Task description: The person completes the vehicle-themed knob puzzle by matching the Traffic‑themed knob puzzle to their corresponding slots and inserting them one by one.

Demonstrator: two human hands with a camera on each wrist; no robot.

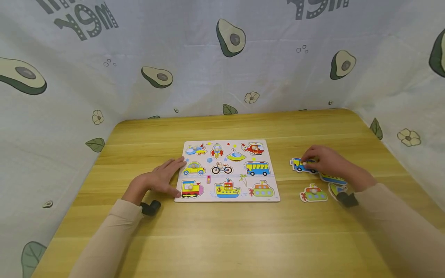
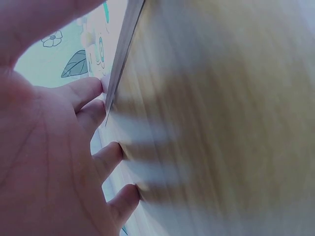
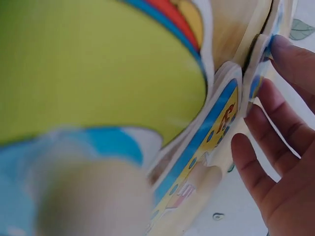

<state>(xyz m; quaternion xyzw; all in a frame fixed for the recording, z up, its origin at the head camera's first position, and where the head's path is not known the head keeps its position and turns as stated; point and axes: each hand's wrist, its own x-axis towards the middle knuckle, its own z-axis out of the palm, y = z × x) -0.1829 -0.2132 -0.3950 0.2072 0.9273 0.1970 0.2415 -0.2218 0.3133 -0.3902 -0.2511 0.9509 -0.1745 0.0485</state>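
My left hand (image 1: pixel 158 179) rests with extended, spread fingers on the left edge of a white wooden puzzle board (image 1: pixel 217 197), its fingertips touching board and table in the left wrist view. To the right of the board, my right hand (image 1: pixel 325 160) pinches a blue bus puzzle piece (image 1: pixel 298 165) between thumb and fingers. Close under that hand lies a ship piece (image 3: pixel 197 152), partly covered. A submarine piece (image 1: pixel 309 194) with a knob sits nearer me. Beside it is a yellow-green piece (image 3: pixel 98 73), partly hidden by the wrist and large in the right wrist view.
Knobs stand on the board's car (image 1: pixel 194 168), train (image 1: pixel 191 188), bicycle (image 1: pixel 221 168), rocket, plane and helicopter pictures. The wooden table (image 1: pixel 222 239) ends against a white avocado-print cloth (image 1: pixel 194 92) at the back and sides.
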